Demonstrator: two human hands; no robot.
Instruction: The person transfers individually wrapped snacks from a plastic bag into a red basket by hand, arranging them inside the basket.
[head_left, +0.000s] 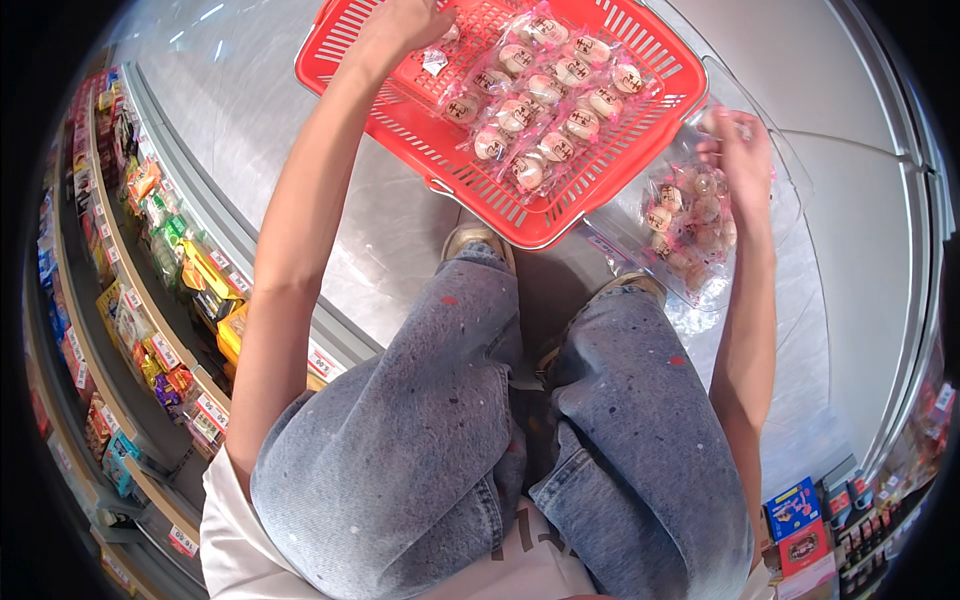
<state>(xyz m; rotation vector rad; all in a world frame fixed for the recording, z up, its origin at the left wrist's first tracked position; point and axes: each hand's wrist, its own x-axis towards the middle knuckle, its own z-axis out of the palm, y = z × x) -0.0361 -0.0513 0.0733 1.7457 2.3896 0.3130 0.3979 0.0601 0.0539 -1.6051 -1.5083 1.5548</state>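
A red plastic shopping basket stands on the floor before me, with rows of small round pastries in clear and pink wrappers inside. My left hand reaches into the basket's left part, its fingers partly cut off by the picture's top edge. One wrapped piece shows by those fingers; whether they grip it is unclear. A small silvery packet lies just below. To the basket's right, my right hand is blurred above a clear plastic bin, pinching a wrapped pastry. More wrapped pastries lie in the bin.
Shop shelves with snack packets and price tags curve along the left. My bent, denim-covered knees frame the near floor. Boxes and more goods stand at the lower right. A pale panel borders the right side.
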